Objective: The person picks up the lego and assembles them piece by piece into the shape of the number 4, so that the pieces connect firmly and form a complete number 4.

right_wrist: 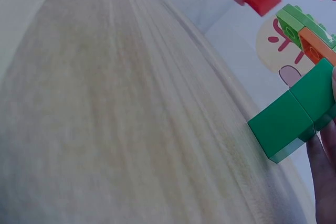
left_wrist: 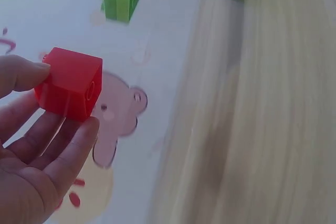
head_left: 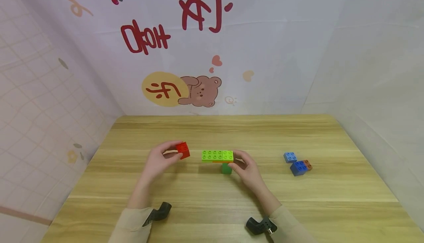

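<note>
Red brick (head_left: 183, 151) hangs above the surface (head_left: 198, 206), pinched between thumb and fingers of the left hand (head_left: 159, 162), apart from the lime-green bricks (head_left: 212, 156) topping a green column (head_left: 226, 168). The right hand (head_left: 247, 171) grips that column, fingers curled. Building seems in hand; the next join would call for careful stud alignment. Blue bricks (head_left: 299, 168) lie farther right.

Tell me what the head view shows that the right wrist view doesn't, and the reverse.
Only the head view: the light blue brick, dark blue brick and orange-brown brick.
Only the right wrist view: the seam between two stacked green bricks.
Both: left hand holding the red brick, right hand gripping the green bricks, lime bricks.
</note>
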Demonstrator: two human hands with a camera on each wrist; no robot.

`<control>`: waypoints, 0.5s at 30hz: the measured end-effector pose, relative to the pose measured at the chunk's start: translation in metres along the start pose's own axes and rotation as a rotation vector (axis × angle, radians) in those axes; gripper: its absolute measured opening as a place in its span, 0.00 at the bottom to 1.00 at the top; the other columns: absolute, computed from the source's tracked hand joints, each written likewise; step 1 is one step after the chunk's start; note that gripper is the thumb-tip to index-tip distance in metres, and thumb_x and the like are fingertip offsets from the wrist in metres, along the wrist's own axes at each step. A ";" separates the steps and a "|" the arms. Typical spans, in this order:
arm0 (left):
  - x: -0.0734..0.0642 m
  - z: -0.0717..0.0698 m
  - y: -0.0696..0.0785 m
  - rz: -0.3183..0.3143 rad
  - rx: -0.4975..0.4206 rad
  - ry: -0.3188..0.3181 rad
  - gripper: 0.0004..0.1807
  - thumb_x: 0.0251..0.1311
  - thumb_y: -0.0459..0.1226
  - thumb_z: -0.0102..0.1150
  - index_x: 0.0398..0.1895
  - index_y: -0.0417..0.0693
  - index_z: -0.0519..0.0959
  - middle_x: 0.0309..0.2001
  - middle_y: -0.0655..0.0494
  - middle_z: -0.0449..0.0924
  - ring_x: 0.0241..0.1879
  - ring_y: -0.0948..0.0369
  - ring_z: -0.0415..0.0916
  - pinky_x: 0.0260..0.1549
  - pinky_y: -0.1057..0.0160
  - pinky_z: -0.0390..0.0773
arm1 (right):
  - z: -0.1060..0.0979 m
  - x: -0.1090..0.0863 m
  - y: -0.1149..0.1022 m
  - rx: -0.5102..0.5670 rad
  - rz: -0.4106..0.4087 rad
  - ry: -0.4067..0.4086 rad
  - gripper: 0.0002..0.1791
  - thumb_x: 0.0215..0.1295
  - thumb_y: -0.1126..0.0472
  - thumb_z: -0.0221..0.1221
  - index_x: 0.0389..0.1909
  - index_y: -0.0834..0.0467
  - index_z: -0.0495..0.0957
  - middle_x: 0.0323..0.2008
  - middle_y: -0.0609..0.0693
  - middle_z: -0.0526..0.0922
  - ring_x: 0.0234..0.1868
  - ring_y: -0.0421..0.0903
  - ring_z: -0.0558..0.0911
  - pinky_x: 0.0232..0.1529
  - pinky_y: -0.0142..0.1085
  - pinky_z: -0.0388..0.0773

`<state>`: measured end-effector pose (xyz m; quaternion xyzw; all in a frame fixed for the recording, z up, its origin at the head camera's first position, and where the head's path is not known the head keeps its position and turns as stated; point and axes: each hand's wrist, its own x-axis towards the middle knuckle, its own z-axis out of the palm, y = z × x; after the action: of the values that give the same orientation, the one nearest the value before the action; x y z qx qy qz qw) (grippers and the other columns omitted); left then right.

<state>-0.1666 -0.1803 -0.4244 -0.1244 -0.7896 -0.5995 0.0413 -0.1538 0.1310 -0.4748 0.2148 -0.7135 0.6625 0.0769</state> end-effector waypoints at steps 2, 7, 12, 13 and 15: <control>0.003 0.007 0.004 0.032 -0.004 -0.015 0.22 0.56 0.24 0.67 0.57 0.36 0.80 0.53 0.40 0.79 0.50 0.46 0.78 0.46 0.64 0.82 | 0.000 0.000 0.000 -0.001 -0.004 0.001 0.20 0.61 0.77 0.62 0.55 0.72 0.75 0.52 0.66 0.77 0.54 0.54 0.77 0.54 0.37 0.79; 0.008 0.021 0.014 0.069 -0.016 -0.051 0.22 0.56 0.24 0.67 0.56 0.36 0.81 0.53 0.42 0.79 0.51 0.48 0.78 0.50 0.54 0.81 | 0.000 0.000 0.000 -0.005 -0.014 0.002 0.21 0.61 0.77 0.62 0.56 0.72 0.75 0.52 0.66 0.78 0.53 0.55 0.78 0.54 0.41 0.80; 0.011 0.032 0.021 0.097 -0.029 -0.073 0.21 0.55 0.23 0.67 0.54 0.37 0.82 0.51 0.42 0.80 0.49 0.48 0.79 0.52 0.44 0.78 | 0.000 -0.001 0.000 -0.016 -0.022 0.003 0.21 0.61 0.77 0.63 0.56 0.71 0.75 0.52 0.66 0.78 0.53 0.54 0.78 0.53 0.45 0.80; 0.012 0.034 0.022 0.107 -0.025 -0.074 0.21 0.55 0.23 0.67 0.54 0.37 0.82 0.51 0.42 0.80 0.49 0.48 0.79 0.52 0.43 0.78 | 0.000 0.000 0.000 -0.019 -0.020 0.004 0.21 0.61 0.77 0.63 0.56 0.71 0.75 0.52 0.65 0.78 0.53 0.54 0.78 0.53 0.46 0.80; 0.012 0.036 0.024 0.122 -0.014 -0.073 0.21 0.55 0.23 0.67 0.54 0.37 0.82 0.50 0.42 0.81 0.49 0.48 0.80 0.52 0.43 0.78 | -0.001 0.000 0.001 -0.022 -0.015 0.005 0.21 0.61 0.76 0.63 0.56 0.71 0.75 0.52 0.65 0.78 0.53 0.55 0.78 0.53 0.47 0.80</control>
<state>-0.1697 -0.1381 -0.4094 -0.1943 -0.7774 -0.5963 0.0480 -0.1541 0.1316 -0.4756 0.2174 -0.7188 0.6547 0.0861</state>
